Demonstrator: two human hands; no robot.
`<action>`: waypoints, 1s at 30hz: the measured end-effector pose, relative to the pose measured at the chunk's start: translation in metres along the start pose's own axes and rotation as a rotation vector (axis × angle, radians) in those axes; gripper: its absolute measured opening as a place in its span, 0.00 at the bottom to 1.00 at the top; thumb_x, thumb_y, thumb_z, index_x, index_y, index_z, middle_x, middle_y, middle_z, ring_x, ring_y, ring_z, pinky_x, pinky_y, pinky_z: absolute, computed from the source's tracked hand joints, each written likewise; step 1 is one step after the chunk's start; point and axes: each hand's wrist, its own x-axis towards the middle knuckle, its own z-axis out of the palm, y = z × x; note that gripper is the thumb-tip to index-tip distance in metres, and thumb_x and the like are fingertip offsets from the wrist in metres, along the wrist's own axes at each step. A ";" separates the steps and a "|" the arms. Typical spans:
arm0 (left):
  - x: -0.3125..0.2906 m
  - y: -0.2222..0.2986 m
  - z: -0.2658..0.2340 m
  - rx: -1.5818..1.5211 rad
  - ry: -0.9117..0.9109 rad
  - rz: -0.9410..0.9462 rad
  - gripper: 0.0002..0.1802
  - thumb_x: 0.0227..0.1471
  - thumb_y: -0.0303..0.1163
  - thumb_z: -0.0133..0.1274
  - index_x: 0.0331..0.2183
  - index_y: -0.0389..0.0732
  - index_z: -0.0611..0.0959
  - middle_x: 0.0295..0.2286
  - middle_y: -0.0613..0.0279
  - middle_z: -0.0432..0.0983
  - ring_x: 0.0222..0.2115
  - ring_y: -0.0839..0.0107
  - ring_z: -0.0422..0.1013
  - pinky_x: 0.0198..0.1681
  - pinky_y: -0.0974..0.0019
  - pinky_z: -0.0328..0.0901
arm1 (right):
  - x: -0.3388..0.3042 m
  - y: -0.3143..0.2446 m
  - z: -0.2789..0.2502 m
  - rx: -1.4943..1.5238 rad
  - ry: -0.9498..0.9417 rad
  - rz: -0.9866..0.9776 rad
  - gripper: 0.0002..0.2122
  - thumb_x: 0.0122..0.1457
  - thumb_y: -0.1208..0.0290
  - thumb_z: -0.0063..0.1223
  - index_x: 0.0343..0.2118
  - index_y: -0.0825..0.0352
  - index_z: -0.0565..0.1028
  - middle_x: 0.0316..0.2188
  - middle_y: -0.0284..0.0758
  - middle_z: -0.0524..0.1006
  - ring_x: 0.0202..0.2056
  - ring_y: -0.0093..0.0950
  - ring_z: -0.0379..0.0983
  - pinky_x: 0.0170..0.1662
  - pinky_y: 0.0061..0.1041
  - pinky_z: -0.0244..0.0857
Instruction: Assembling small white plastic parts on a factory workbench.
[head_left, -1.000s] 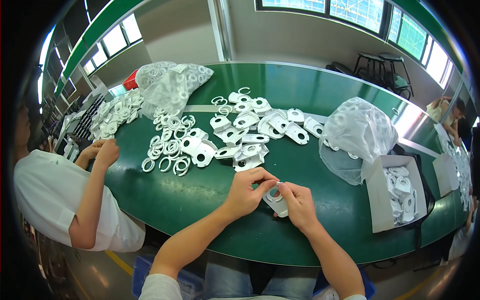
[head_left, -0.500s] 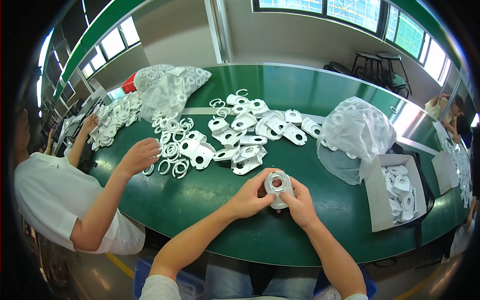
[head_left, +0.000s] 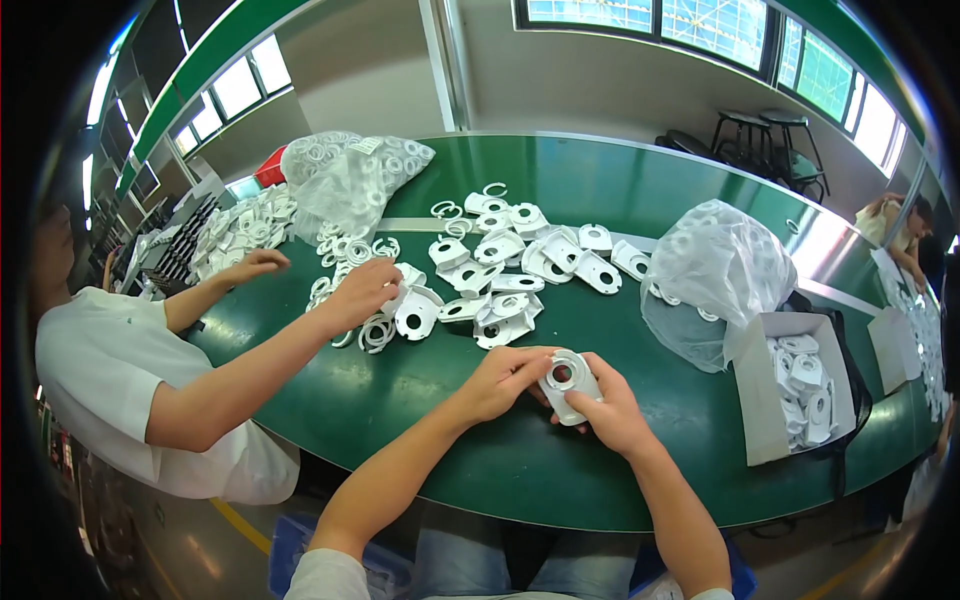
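Note:
Over the near part of the green table, a white plastic housing plate [head_left: 577, 388] with a round hole is held in both hands. A white ring sits around its hole. My left hand [head_left: 505, 382] grips the upper left edge, thumb against the ring. My right hand [head_left: 612, 408] closes round the lower right side, its thumb pressed on the plate's face. Fingers beneath the plate are mostly hidden. Just beyond my hands lies a loose pile of similar white plates [head_left: 505, 332].
A co-worker's hand [head_left: 365, 292] is over white rings and plates at left. Behind it stands a clear bag of rings [head_left: 350, 185]. At right are another clear bag [head_left: 715, 265] and an open carton [head_left: 757, 420] holding white parts. The table's edge [head_left: 520, 523] curves before me.
The plate has tilted and moved slightly right in my hands; my left fingers have shifted toward its top. The co-worker's near hand has reached right, over the rings and plates.

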 end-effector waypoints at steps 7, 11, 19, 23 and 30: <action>0.003 -0.002 -0.043 1.021 0.725 0.347 0.12 0.39 0.27 0.62 0.32 0.42 0.83 0.29 0.58 0.73 0.35 0.63 0.69 0.36 0.67 0.65 | -0.044 -0.038 -0.068 -0.263 0.536 -0.254 0.23 0.58 0.76 0.46 0.56 0.72 0.57 0.40 0.43 0.74 0.28 0.30 0.78 0.19 0.18 0.67; 0.016 -0.015 -0.051 1.248 0.666 0.355 0.14 0.35 0.30 0.63 0.32 0.42 0.84 0.41 0.53 0.70 0.45 0.56 0.63 0.46 0.59 0.59 | -0.091 -0.037 -0.167 -0.793 1.108 -0.359 0.20 0.56 0.75 0.45 0.52 0.74 0.63 0.40 0.45 0.74 0.35 0.35 0.76 0.32 0.27 0.69; 0.011 -0.010 -0.067 0.496 1.015 0.344 0.07 0.48 0.28 0.58 0.29 0.34 0.82 0.25 0.66 0.74 0.25 0.76 0.69 0.29 0.72 0.63 | -0.139 -0.057 -0.224 -1.339 1.316 0.000 0.18 0.52 0.77 0.45 0.48 0.71 0.69 0.37 0.48 0.76 0.38 0.42 0.73 0.42 0.33 0.65; 0.014 -0.013 -0.072 -0.012 0.958 0.272 0.08 0.51 0.26 0.55 0.33 0.30 0.78 0.26 0.65 0.76 0.21 0.80 0.68 0.24 0.75 0.63 | -0.116 -0.067 -0.184 -1.234 1.332 -0.387 0.17 0.51 0.78 0.50 0.46 0.68 0.72 0.37 0.43 0.77 0.39 0.37 0.74 0.39 0.29 0.67; 0.008 -0.005 -0.034 -0.152 0.598 0.188 0.24 0.48 0.21 0.53 0.47 0.29 0.67 0.23 0.63 0.74 0.20 0.79 0.68 0.25 0.74 0.65 | -0.002 0.007 -0.107 -1.211 0.664 -0.493 0.09 0.50 0.77 0.52 0.36 0.71 0.75 0.34 0.47 0.76 0.37 0.42 0.73 0.41 0.34 0.66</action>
